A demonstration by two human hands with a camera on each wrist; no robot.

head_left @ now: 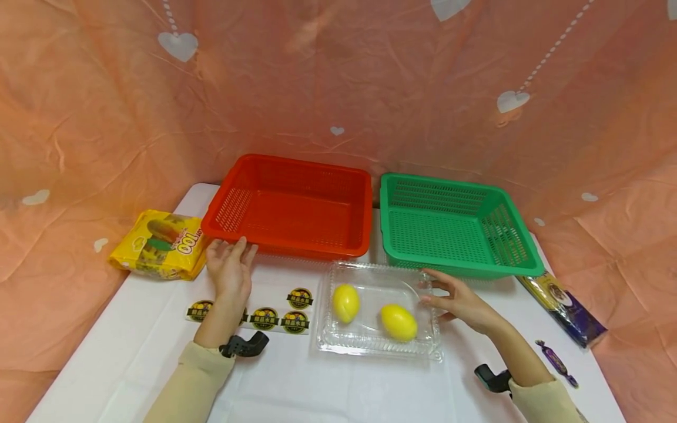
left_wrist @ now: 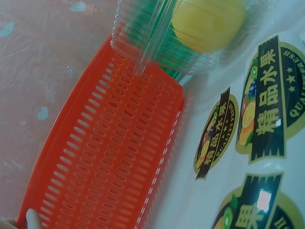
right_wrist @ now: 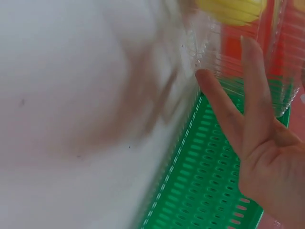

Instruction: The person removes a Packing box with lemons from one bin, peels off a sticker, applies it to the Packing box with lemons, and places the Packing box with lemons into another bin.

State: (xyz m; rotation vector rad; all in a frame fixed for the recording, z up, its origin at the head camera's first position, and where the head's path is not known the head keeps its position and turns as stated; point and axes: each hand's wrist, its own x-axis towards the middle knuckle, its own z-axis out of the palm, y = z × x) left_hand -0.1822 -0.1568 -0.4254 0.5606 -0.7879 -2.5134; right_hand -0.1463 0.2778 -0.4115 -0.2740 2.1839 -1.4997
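A clear plastic clamshell box (head_left: 372,349) lies on the table with two yellow lemon-like fruits (head_left: 346,304) in it. My right hand (head_left: 460,299) is at its right side, fingers spread and fingertips right at the wall; the right wrist view shows the straight fingers (right_wrist: 255,71) against the ribbed plastic. My left hand (head_left: 231,270) is at the front left corner of the red basket (head_left: 296,247), its fingertips up at the rim. Under the left forearm lies a sheet of black-and-gold fruit stickers (head_left: 264,318), partly hidden by the arm.
Behind the box, a green basket (head_left: 455,264) stands right of the red one. A yellow snack pack (head_left: 164,244) lies at the left. At the right are a purple-and-gold packet (head_left: 568,311) and a small purple wrapped candy (head_left: 556,363). An orange curtain (head_left: 338,76) hangs behind.
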